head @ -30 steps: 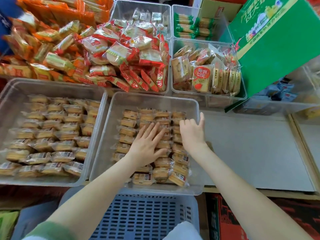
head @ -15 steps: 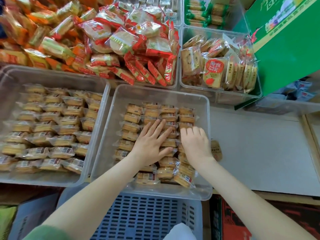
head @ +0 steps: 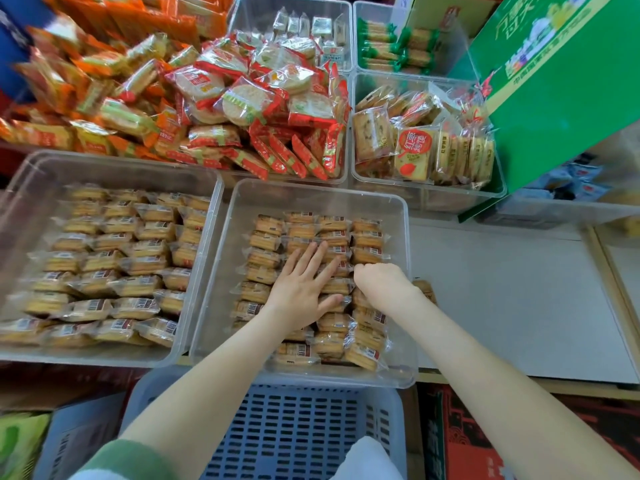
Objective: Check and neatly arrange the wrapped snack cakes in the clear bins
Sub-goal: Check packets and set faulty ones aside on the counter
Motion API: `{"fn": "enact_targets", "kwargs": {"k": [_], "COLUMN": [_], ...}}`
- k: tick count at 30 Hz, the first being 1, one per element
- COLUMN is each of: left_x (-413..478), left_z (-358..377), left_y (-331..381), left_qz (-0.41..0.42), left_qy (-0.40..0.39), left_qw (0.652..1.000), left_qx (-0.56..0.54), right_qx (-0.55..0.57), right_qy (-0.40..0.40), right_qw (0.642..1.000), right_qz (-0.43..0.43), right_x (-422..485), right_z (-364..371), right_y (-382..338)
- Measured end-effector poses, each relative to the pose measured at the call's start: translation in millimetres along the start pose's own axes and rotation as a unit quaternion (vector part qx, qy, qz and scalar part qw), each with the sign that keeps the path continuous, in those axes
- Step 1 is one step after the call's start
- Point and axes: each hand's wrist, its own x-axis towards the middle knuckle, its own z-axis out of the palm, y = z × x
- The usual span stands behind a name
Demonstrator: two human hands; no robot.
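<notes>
so, the left hand [head: 300, 287] is laid flat on the cakes [head: 367, 237], fingers straight and spread, thumb out to the right, nothing gripped. the right hand [head: 381, 284] is seen just beside it, knuckles up, fingers curled down into the right-hand column of cakes. the fingertips are hidden, so whether a cake is actually pinched can't be told. the two hands are nearly touching.

the cakes are sealed in clear wrappers and laid in four rough columns inside the middle bin [head: 311, 199], bunched toward its right side, with a bare strip along its left wall. the near rows at the front right are tilted and a bit messy, while the far rows are lined up flatter.

the left bin [head: 104, 171] is set right against it and filled with rows of the same cakes. behind both, red packs [head: 277, 109] of round crackers are heaped up, and a back bin [head: 426, 202] of biscuit packs stood on edge is seen to the right of the heap. a green box [head: 571, 98] is tilted at the far right. a grey shelf [head: 519, 289] is seen right of the middle bin. a blue crate [head: 294, 427] is placed below the front edge, and a green sleeve [head: 131, 459] is visible at the bottom left.
</notes>
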Motion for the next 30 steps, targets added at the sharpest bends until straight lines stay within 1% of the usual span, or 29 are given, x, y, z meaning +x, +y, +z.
{"fn": "enact_targets", "kwargs": {"k": [3,6,7,8,10,12,14,15,16,19,20,22,24,25,27,30], "left_x": [-5,-15,-19,-24,-35,-47,-61,-68,-75,-99,-107,-122,-137,-145,-157,-173], "left_z": [-7,-21,-27,-33,-45,-56,-70,-75,-79,-84,-84,-84,-84,-84,-79,-70], "left_y": [5,13,17,20,27,36,48,55,60,70,72,75,81,84,88,89], "left_qz": [-0.014,-0.016,-0.019,-0.024,-0.035,-0.034,-0.030,-0.029,-0.027,-0.019,-0.013,0.007,0.022,0.028,0.037,0.037], "left_qy": [-0.008,0.008,0.017,0.028,0.048,0.070,0.079,0.083,0.085,0.119,0.135,0.175,0.213,0.225,0.242,0.242], "left_qw": [1.000,1.000,0.999,0.997,0.989,0.974,0.949,0.933,0.913,0.829,0.817,0.824,0.830,0.827,0.824,0.836], "left_qx": [0.016,-0.012,-0.036,-0.065,-0.135,-0.215,-0.302,-0.348,-0.399,-0.546,-0.561,-0.538,-0.515,-0.514,-0.510,-0.492], "right_qx": [0.015,0.027,0.023,0.019,0.038,0.057,0.061,0.066,0.068,0.040,0.029,0.018,0.023,0.031,0.044,0.066], "right_qy": [0.019,0.089,0.127,0.184,0.288,0.367,0.432,0.470,0.505,0.581,0.596,0.610,0.603,0.600,0.599,0.595], "right_qw": [1.000,0.995,0.991,0.982,0.956,0.928,0.900,0.880,0.860,0.813,0.802,0.789,0.790,0.791,0.792,0.796], "right_qz": [0.013,0.022,0.025,0.027,0.034,0.042,0.020,0.006,-0.004,-0.023,-0.032,-0.068,-0.106,-0.116,-0.112,-0.093], "right_x": [-11,-30,-39,-49,-68,-87,-108,-120,-132,-163,-170,-179,-184,-186,-192,-201], "right_z": [-3,-7,-9,-11,-11,-9,-7,-9,-10,-11,-8,1,14,20,31,42], "right_y": [-2,-1,-1,-1,1,1,-3,-7,-12,-28,-33,-42,-53,-58,-67,-73]}}
